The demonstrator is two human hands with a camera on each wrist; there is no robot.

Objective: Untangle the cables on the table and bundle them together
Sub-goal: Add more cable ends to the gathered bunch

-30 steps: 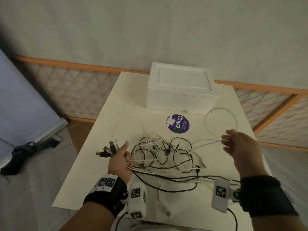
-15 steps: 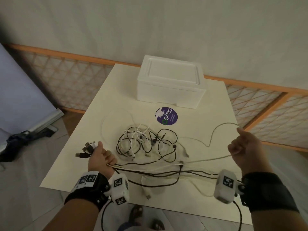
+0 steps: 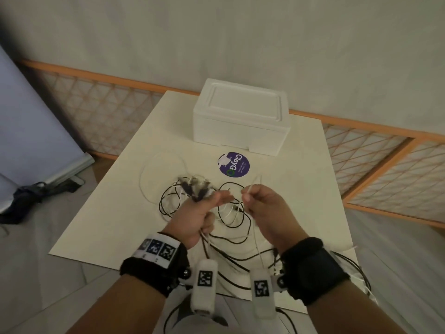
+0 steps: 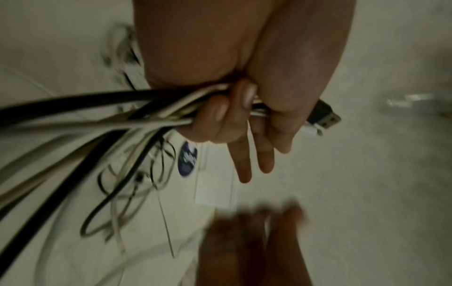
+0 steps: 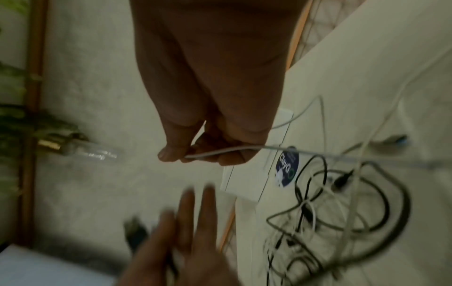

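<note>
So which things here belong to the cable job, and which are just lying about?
Job:
- bunch of cable ends in left hand
- white cable pinched by right hand
- tangled cables on table

Lying about:
- foam box
- purple sticker

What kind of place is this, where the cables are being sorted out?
Probably a room in a home or small workshop, though I can't be sure: a low white table by a plain wall, an orange-framed lattice screen behind it, and a styrofoam box beside the cables.
</note>
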